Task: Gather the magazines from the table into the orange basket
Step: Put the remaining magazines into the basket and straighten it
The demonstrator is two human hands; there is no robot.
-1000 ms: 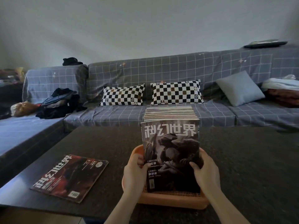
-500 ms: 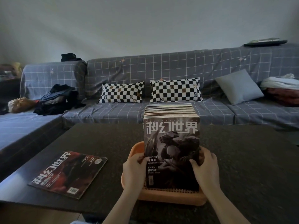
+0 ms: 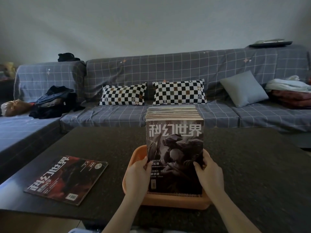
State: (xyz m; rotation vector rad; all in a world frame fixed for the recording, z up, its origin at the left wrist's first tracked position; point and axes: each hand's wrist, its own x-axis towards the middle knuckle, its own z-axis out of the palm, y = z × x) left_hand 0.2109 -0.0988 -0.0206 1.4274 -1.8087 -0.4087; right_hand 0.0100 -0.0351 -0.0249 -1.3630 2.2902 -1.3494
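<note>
An orange basket [image 3: 168,201] sits on the dark table [image 3: 252,165] near its front edge. Several magazines stand upright in it as a thick stack [image 3: 174,113]. The front one, a grey-covered magazine [image 3: 175,148], faces me. My left hand [image 3: 137,177] grips its left edge and my right hand [image 3: 207,174] grips its right edge, both low down inside the basket. A red-covered magazine [image 3: 67,179] lies flat on the table to the left, well apart from both hands.
Behind the table runs a grey checked sofa [image 3: 168,73] with two black-and-white cushions [image 3: 123,94], a grey pillow [image 3: 244,89], dark clothes [image 3: 53,103] at the left and folded blankets [image 3: 289,91] at the right. The table's front edge is close to me.
The view has shifted slightly. Both hands stay on the front magazine's edges, sliding a little higher on the cover; the stack stands straighter in the basket.
</note>
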